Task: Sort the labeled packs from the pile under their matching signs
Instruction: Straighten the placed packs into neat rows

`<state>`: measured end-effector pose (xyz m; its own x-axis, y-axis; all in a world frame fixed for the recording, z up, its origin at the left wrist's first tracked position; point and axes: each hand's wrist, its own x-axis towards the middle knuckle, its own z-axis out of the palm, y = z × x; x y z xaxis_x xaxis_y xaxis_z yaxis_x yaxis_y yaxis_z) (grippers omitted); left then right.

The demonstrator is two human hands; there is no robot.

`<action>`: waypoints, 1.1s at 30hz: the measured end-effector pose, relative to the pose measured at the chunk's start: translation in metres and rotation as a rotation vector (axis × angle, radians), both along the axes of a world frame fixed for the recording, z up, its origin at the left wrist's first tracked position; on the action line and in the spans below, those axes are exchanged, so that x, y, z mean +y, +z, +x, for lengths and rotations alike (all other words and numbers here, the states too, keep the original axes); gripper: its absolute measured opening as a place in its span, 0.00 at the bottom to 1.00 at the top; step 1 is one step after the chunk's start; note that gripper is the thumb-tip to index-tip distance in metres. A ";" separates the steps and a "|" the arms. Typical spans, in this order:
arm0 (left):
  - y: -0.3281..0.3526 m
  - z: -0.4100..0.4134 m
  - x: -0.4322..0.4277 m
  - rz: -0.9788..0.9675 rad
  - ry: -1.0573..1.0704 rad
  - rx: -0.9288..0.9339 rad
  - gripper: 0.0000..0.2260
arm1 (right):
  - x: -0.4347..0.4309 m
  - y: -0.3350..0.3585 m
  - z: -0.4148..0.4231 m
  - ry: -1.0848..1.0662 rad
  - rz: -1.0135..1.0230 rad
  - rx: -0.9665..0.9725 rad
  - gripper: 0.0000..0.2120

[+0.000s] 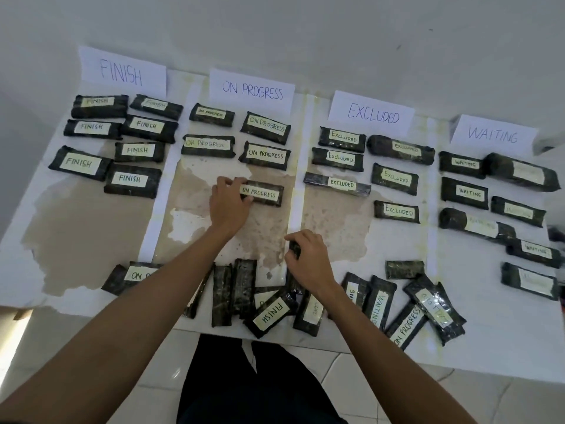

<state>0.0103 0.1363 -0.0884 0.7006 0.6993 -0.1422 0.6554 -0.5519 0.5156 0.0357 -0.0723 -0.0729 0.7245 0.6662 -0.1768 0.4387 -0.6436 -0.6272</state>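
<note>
My left hand (pixel 227 203) grips the left end of a dark pack labeled ON PROGRESS (pixel 263 193), which lies in the column under the ON PROGRESS sign (pixel 252 90). My right hand (pixel 307 260) curls round the top end of another dark pack (pixel 295 250) at the upper edge of the pile (pixel 275 301) along the table's near edge; its label is hidden. The pile holds several packs, with FINISH (pixel 270 312), WAITING (pixel 379 304) and ON PROGRESS (pixel 408 327) labels readable. Several sorted packs lie under each of the four signs.
Signs FINISH (pixel 121 71), EXCLUDED (pixel 373 113) and WAITING (pixel 492 135) stand along the wall. White strips divide the table (pixel 76 228) into columns. A pack labeled ON… (pixel 134 275) lies at the near left. Tiled floor shows below the table edge.
</note>
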 end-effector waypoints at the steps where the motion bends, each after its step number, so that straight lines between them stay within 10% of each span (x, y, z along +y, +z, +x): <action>1: 0.000 0.007 0.000 0.000 0.008 -0.012 0.17 | -0.001 0.000 0.001 -0.008 0.012 0.004 0.14; 19: 0.029 -0.042 -0.075 -0.284 -0.106 -0.078 0.23 | -0.002 0.017 -0.013 -0.041 -0.427 0.035 0.31; 28: 0.052 -0.095 -0.105 -0.303 -0.255 -0.186 0.25 | -0.015 0.056 0.019 -0.414 0.118 0.858 0.13; 33: 0.067 -0.094 -0.103 -0.348 -0.233 -0.184 0.26 | -0.014 0.062 0.011 -0.474 0.265 1.009 0.14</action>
